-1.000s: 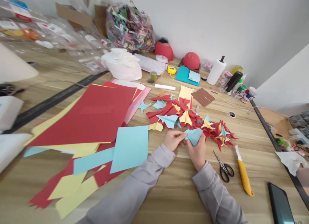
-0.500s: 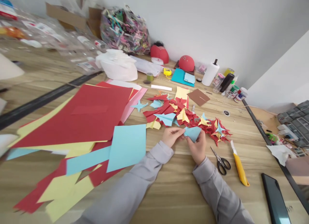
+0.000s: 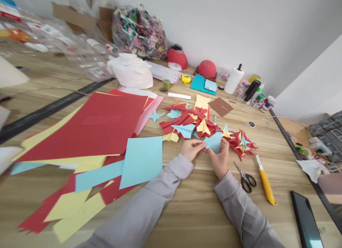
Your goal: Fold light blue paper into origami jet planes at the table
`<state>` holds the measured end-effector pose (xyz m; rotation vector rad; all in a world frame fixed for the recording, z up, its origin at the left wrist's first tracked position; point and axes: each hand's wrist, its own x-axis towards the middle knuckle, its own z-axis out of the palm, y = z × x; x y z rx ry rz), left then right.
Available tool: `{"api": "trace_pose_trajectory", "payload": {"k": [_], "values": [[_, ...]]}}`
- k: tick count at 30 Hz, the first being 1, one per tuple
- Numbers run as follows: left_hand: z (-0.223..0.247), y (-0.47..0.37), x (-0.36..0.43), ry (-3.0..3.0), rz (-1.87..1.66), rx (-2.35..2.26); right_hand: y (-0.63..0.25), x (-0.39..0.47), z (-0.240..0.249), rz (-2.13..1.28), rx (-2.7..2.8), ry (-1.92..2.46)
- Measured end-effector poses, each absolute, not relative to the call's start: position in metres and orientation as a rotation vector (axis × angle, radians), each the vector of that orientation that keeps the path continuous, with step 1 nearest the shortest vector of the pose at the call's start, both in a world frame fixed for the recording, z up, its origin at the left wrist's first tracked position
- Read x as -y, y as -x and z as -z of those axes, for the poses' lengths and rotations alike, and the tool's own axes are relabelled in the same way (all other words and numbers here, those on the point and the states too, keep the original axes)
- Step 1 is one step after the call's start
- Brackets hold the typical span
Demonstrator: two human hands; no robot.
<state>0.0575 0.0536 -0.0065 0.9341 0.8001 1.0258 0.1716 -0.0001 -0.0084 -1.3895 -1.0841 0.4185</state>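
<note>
A small folded piece of light blue paper (image 3: pixel 214 141) is held up between my two hands above the table. My left hand (image 3: pixel 191 149) pinches its left corner. On the other side, my right hand (image 3: pixel 220 159) grips its lower right part between thumb and fingers. Just beyond lies a heap of folded red, yellow and blue paper pieces (image 3: pixel 184 129), with a second pile of pointed paper stars (image 3: pixel 243 143) to the right. A square blue sheet (image 3: pixel 143 159) rests left of my left forearm.
Large red sheets (image 3: pixel 88 130) and paper offcuts cover the left side. Scissors (image 3: pixel 248 179), a yellow-handled knife (image 3: pixel 267 187) and a black phone (image 3: pixel 306 219) lie at the right. Along the back stand a bag of colourful scraps (image 3: pixel 139 34), red pincushions (image 3: pixel 207 68) and bottles.
The blue paper is tilted more upright, its right corner raised. Both hands keep hold of it; my right hand has shifted slightly around it.
</note>
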Motion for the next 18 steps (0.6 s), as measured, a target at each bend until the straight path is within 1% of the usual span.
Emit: {"api": "trace_pose_trajectory", "payload": {"k": [5, 13, 18], "values": [[0.0054, -0.0561, -0.0542, -0.914, -0.994, -0.783, -0.1716, 0.0027, 0.0029, -0.382, 1.059, 1.418], [0.0007, -0.0571, -0.0552, -0.645, -0.988, -0.782, -0.1745, -0.0047, 0.0049, -0.765, 0.847, 1.217], [-0.0011, -0.0568, -0.0524, -0.69, -0.898, -0.723, -0.1757, -0.0058, -0.0002, -0.93, 0.762, 1.091]]}}
